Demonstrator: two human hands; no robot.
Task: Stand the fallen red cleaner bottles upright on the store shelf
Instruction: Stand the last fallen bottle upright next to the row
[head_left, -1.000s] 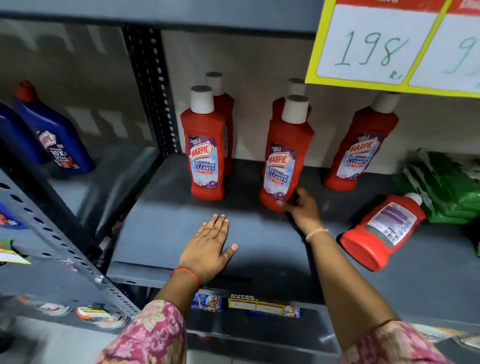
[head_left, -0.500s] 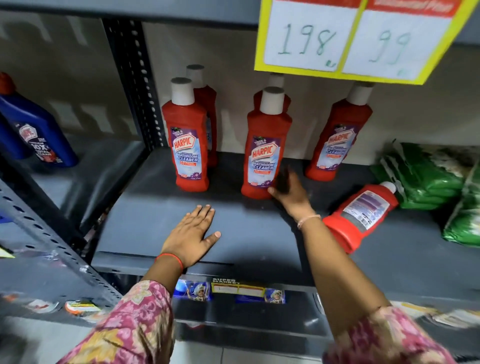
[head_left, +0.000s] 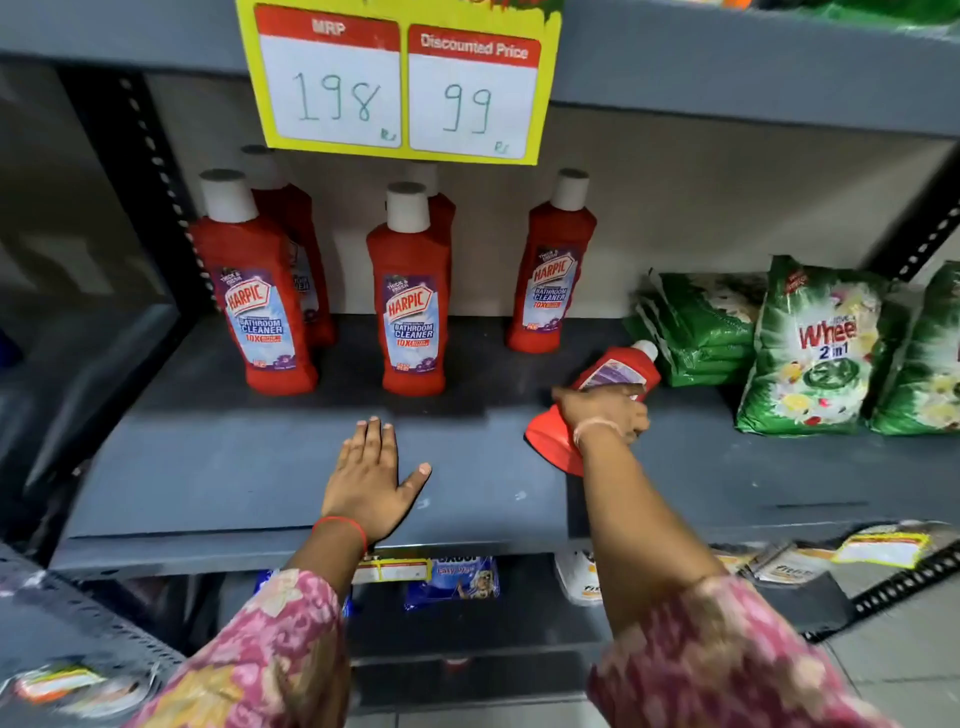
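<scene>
Now right hand (head_left: 602, 413) wraps the fallen red bottle (head_left: 618, 371); left hand (head_left: 366, 480) lies open, flat on shelf (head_left: 208, 467)

Light is dim and even, falling from above and in front of the shelf (head_left: 260, 467); its front edge is paler grey, while the back, under the upper shelf, sinks into shadow. Soft dark shadows pool at the feet of the standing red bottles (head_left: 413, 296). No hard glare shows, only a mild sheen on the green packets (head_left: 810, 353). Wide-angle bending curves the uprights at the left and right edges. The lower corners and the sleeves (head_left: 270, 670) are smeared with blur.
</scene>
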